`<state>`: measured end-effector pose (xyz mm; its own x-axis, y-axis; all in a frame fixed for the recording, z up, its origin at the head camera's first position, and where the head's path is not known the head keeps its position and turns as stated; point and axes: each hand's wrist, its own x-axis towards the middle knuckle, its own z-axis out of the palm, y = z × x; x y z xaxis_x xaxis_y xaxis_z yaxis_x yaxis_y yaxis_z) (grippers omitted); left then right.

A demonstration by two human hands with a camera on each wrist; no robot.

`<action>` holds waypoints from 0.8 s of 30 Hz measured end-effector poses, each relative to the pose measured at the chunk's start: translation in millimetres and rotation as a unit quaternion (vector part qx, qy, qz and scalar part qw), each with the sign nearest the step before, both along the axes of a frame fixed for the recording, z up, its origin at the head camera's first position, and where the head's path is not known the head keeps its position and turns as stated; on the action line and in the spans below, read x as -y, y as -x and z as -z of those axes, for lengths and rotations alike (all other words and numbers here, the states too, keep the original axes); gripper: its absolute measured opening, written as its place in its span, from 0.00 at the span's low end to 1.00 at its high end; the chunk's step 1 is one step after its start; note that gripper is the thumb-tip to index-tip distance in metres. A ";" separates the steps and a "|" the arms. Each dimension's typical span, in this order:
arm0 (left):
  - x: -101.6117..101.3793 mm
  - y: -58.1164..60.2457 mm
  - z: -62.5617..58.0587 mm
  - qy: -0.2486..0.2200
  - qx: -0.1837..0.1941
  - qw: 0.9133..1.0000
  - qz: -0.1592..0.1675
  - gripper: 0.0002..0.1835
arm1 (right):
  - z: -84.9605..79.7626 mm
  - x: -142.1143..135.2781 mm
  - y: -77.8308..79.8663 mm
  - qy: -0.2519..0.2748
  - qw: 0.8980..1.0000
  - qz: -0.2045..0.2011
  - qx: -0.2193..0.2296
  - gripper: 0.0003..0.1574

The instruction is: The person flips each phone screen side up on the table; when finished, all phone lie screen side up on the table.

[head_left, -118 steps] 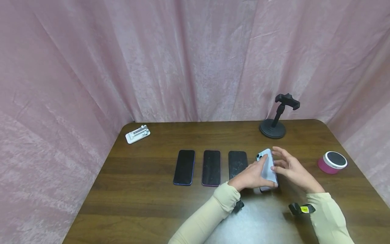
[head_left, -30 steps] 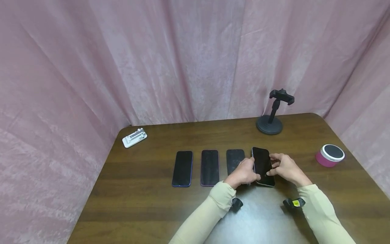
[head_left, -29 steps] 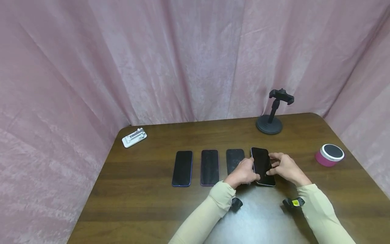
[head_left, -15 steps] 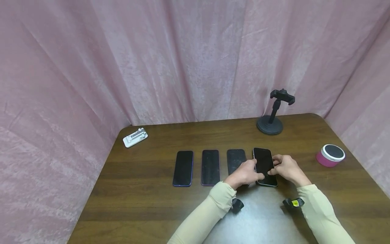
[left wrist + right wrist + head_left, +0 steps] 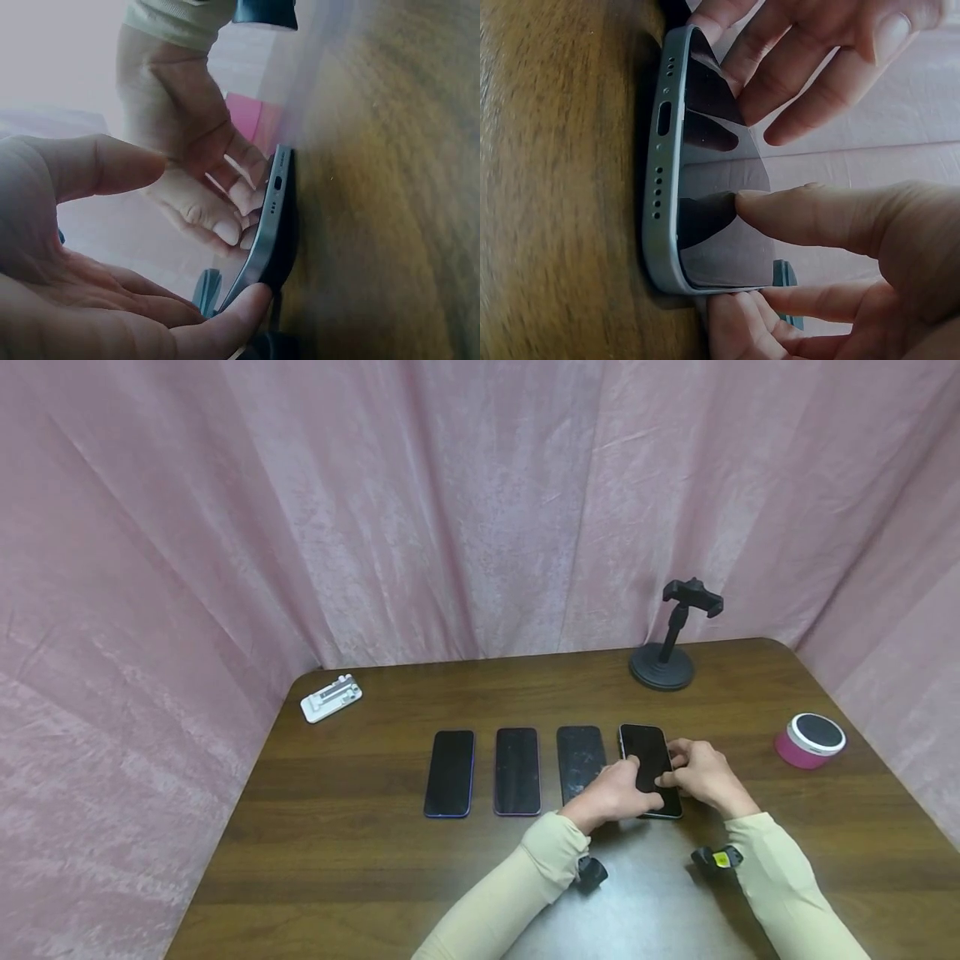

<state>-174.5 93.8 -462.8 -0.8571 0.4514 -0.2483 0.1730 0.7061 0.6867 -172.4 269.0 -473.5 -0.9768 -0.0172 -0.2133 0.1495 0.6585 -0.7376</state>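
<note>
A smartphone (image 5: 647,750) with a dark, glossy screen lies face up at the right end of a row of phones. Its pale metal edge, with the charging port, shows in the right wrist view. My right hand (image 5: 707,777) pinches its right side, thumb over the screen and fingers along the edge. From the left, my left hand (image 5: 617,791) reaches over with loosely spread fingers. One left fingertip (image 5: 255,300) touches the phone's side, while the left thumb stands off the screen. Beside it lies a black phone (image 5: 580,760) with a smudged screen, partly behind my left hand.
Further left lie a purple-edged phone (image 5: 517,772) and a blue-edged phone (image 5: 450,774). A black phone stand (image 5: 663,664) is at the back right, a pink-and-white round container (image 5: 812,741) at the far right. At the back left lies a white folded holder (image 5: 331,697).
Several seconds ago the phone showed its light blue back and was tilted up between both hands; now its screen faces up. Since half a second ago, my left hand has shifted slightly right and nearer.
</note>
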 end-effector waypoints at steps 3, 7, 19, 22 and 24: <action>-2.4 -1.0 -0.4 0.017 -0.009 1.000 -0.002 0.35 | -2.6 0.8 0.8 -0.006 1.000 0.004 -0.005 0.38; -4.8 -2.0 0.6 0.040 -0.024 0.999 0.003 0.36 | -4.2 1.2 1.5 -0.016 1.000 0.009 -0.004 0.39; -4.8 -7.4 3.1 0.079 -0.032 0.996 0.035 0.39 | 1.5 2.5 -0.1 -0.027 1.000 0.017 0.001 0.37; -4.4 -8.0 2.0 0.084 -0.035 0.995 0.040 0.39 | 1.3 3.5 -0.1 -0.035 0.999 0.017 -0.003 0.37; -4.1 -7.5 1.6 0.080 -0.034 0.995 0.041 0.39 | 1.0 3.9 0.4 -0.041 0.999 0.016 -0.004 0.37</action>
<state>-167.0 97.9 -464.4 -0.8363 0.4795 -0.2659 0.2765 0.7876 0.5507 -172.9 265.1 -474.5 -0.9785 0.0318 -0.2040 0.1656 0.7112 -0.6833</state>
